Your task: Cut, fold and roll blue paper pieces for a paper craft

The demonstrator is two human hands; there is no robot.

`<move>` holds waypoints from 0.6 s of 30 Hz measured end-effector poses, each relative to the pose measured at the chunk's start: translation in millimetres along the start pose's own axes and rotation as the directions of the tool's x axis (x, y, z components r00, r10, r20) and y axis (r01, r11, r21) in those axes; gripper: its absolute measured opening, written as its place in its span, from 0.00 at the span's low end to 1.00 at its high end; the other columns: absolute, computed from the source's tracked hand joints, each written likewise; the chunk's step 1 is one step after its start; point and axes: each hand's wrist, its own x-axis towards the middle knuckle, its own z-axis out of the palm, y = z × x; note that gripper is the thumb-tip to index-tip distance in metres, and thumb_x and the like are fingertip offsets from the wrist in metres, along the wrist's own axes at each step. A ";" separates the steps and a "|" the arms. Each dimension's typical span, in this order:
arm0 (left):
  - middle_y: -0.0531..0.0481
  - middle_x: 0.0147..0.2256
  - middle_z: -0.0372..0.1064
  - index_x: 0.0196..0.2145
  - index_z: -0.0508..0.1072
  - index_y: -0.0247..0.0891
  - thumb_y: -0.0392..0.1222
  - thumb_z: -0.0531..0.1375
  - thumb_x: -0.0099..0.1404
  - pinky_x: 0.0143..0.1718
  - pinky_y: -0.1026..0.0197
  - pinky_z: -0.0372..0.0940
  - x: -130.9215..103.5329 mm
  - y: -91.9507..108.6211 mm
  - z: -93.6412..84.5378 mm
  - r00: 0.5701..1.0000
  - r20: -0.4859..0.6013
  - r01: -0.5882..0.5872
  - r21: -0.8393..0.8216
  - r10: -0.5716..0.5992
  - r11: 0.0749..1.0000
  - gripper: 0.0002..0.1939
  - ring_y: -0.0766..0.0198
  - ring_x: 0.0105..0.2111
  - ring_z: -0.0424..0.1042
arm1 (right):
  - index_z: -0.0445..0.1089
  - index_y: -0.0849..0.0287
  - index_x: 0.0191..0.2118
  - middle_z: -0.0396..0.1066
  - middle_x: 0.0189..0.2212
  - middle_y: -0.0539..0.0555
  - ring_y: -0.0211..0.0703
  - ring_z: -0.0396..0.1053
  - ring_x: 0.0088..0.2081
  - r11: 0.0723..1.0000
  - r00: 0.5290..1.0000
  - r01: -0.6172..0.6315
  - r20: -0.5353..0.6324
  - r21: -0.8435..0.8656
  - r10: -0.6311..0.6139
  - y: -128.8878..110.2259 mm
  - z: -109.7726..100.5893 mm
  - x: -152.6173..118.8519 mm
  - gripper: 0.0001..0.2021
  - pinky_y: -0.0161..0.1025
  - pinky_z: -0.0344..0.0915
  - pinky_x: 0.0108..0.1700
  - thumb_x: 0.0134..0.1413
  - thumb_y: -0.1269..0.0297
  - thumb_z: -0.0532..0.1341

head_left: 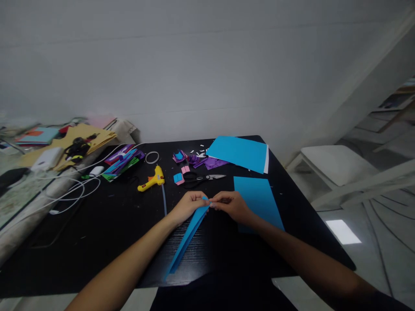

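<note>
A folded strip of blue paper (189, 235) slants from between my hands down toward the table's front edge. My left hand (191, 206) pinches its upper end, thumb on top. At that same end, the fingertips of my right hand (231, 205) are pressed together on the paper's tip. A flat blue sheet (256, 196) lies partly under my right forearm. Beyond my hands rest black-handled scissors (207, 177), with small pink and blue folded paper pieces (178, 178) beside them. The yellow glue gun (152, 179) lies past my left hand, a clear glue stick trailing from it.
A stack of blue and white sheets (240, 151) lies at the back right, near purple paper scraps (214, 163). Colourful folded papers (121, 162), a tape ring (152, 157) and white cables (81, 190) lie at the left. A white chair (327, 160) stands right of the black table (113, 242).
</note>
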 end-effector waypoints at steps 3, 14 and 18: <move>0.52 0.22 0.74 0.28 0.77 0.34 0.48 0.70 0.54 0.24 0.66 0.59 0.3 -0.3 -0.3 1.000 0.001 0.001 0.003 -0.001 1.000 0.14 0.67 0.20 0.69 | 0.80 0.58 0.35 0.80 0.32 0.55 0.45 0.76 0.33 1.000 1.000 0.002 0.002 -0.007 -0.002 1.4 -0.1 0.2 0.14 0.43 0.72 0.39 0.49 0.52 0.72; 0.52 0.21 0.73 0.28 0.77 0.34 0.48 0.70 0.54 0.24 0.67 0.58 0.0 0.9 0.1 1.000 0.000 0.001 0.005 -0.001 1.000 0.13 0.67 0.20 0.68 | 0.81 0.58 0.35 0.80 0.32 0.55 0.44 0.75 0.32 1.000 1.000 0.011 0.008 -0.008 -0.010 2.0 0.1 0.9 0.14 0.41 0.71 0.38 0.49 0.52 0.72; 0.52 0.21 0.73 0.27 0.76 0.34 0.47 0.70 0.54 0.23 0.67 0.58 0.2 0.1 -0.5 1.000 0.001 -0.001 0.005 0.001 1.000 0.13 0.67 0.19 0.67 | 0.80 0.59 0.34 0.80 0.32 0.55 0.44 0.75 0.32 1.000 1.000 0.002 -0.003 0.015 -0.002 4.2 -0.1 1.4 0.15 0.42 0.72 0.38 0.48 0.52 0.73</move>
